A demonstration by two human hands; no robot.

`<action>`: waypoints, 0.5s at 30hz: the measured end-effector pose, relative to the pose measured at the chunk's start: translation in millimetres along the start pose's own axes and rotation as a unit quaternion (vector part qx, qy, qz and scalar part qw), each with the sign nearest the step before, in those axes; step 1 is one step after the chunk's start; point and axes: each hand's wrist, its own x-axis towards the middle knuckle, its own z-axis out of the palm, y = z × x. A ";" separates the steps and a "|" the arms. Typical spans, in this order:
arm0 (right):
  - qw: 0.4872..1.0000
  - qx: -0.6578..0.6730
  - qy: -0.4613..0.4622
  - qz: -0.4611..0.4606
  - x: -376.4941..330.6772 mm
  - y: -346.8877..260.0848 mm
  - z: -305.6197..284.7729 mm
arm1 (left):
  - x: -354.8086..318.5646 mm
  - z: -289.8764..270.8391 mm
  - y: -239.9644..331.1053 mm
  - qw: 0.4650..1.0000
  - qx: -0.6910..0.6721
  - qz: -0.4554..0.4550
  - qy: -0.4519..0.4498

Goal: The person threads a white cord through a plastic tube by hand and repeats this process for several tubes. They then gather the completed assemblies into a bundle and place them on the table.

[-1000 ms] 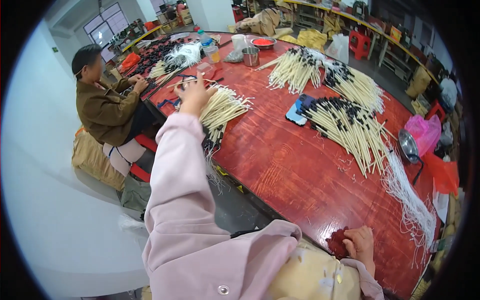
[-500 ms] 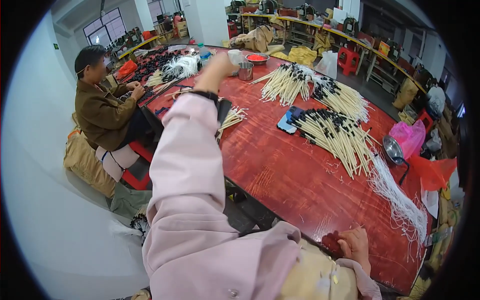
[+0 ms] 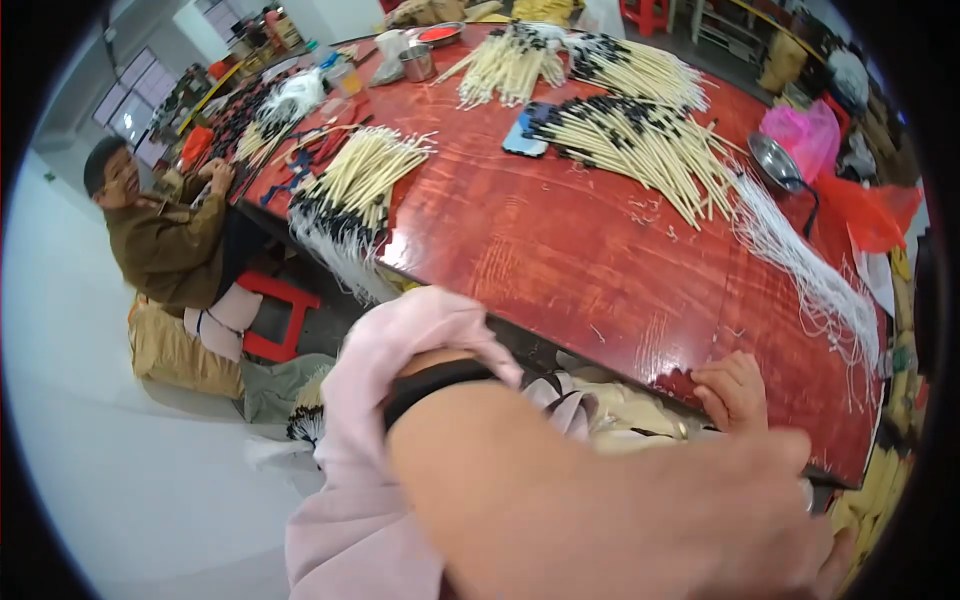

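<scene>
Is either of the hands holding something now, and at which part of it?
Nothing visibly held. The right hand rests with curled fingers on the near edge of the red wooden table. The left hand, huge and blurred near the camera, shows no object; its grip cannot be told.

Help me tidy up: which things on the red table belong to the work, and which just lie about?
Work, likely: stick bundles, white strings near the right hand.
Lying about: blue phone, metal cup, pink bag, metal bowl.

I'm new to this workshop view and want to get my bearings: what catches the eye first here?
A bare left hand and forearm in a pink sleeve fill the lower foreground, close to the camera. Behind lies a red table heaped with pale sticks. The right hand rests at the table's near edge.
</scene>
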 end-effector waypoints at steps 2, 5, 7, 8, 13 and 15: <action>0.999 0.033 0.007 -0.017 8.6 0.0 1.6 | 0.9 67.8 8.3 0.995 0.057 -0.030 0.076; 0.999 0.040 0.016 0.002 0.0 -12.7 -7.2 | 8.9 8.7 13.0 0.977 0.126 -0.055 0.162; 0.997 0.074 0.015 -0.018 10.2 0.2 3.8 | 39.6 -33.7 1.3 0.948 0.218 -0.067 0.221; 0.997 0.066 0.021 0.015 -0.5 8.3 7.0 | 67.6 -47.5 -41.6 0.942 0.221 -0.080 0.240; 0.998 0.051 0.037 0.026 -15.2 11.1 -8.7 | 81.3 -273.1 -53.9 0.871 0.175 -0.243 0.389; 0.997 0.057 0.053 0.011 -8.0 16.1 -7.7 | 50.1 -361.3 -28.3 0.866 0.096 -0.235 0.432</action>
